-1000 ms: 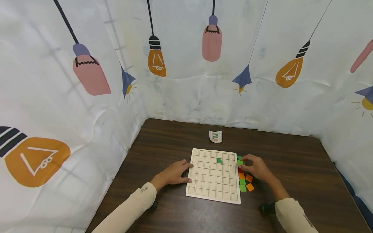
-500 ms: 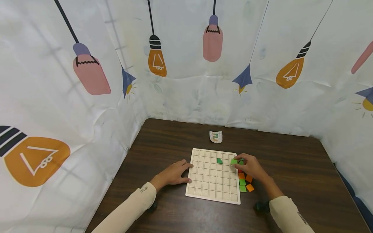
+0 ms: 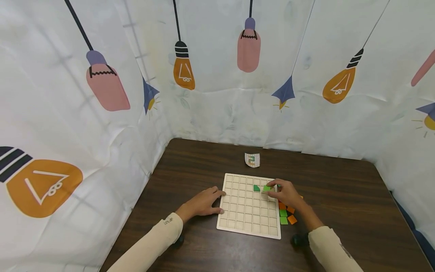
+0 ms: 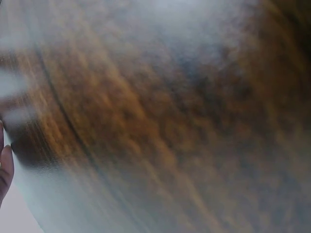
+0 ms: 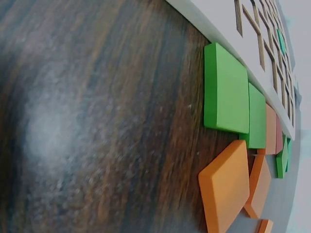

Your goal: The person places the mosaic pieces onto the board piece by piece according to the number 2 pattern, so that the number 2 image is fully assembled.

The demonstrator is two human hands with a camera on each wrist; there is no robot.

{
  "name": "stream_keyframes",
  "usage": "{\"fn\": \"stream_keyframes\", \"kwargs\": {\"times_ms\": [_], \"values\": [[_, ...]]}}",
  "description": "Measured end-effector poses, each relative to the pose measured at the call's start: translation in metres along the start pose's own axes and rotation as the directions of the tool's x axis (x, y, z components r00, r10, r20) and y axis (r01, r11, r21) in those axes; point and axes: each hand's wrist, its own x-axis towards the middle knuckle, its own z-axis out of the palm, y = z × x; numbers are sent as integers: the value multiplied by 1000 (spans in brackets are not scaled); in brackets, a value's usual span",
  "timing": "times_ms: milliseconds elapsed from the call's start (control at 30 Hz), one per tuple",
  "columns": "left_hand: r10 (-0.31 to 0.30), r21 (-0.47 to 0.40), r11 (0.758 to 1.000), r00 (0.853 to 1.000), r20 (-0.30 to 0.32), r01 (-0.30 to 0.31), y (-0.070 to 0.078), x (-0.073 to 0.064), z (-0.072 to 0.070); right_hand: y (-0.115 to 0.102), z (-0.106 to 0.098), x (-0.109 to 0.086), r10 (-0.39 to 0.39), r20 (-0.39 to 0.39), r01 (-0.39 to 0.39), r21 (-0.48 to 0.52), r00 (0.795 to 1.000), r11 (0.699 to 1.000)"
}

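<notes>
A pale square grid board (image 3: pixel 244 211) lies on the dark table. My left hand (image 3: pixel 202 202) rests at the board's left edge, fingertips and thumb touching it. Over the upper right cells my right hand (image 3: pixel 285 194) pinches a light green square tile (image 3: pixel 266 188) between thumb and fingers. Just left of that tile, a dark green tile with one rounded side (image 3: pixel 256 187) sits in a cell. Along the board's right edge lie loose tiles, among them a light green tile (image 5: pixel 226 90) and an orange tile (image 5: pixel 226 187). The right wrist view does not show the right hand.
Behind the board lies a small slip of paper (image 3: pixel 252 160) with a printed grid pattern. The brown wooden table (image 3: pixel 197 158) meets a white curtain (image 3: pixel 217 113) printed with lamps at its back and left.
My right hand has picked up the light green tile from beside the board and carried it left over the cells, close to the dark green tile. The left hand stays put.
</notes>
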Motion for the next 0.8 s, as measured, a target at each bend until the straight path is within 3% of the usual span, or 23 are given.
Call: {"fn": "stream_keyframes", "kwargs": {"times_ms": [533,800], "values": [[9,-8,1000,1000,-7,-9,-1,0,1,-2,18,15,42,43,-45,61,998,997],[14,14,1000,1000,-15,-14,-3,0,4,-1,28,21,24,58,-27,54,998,998]]}}
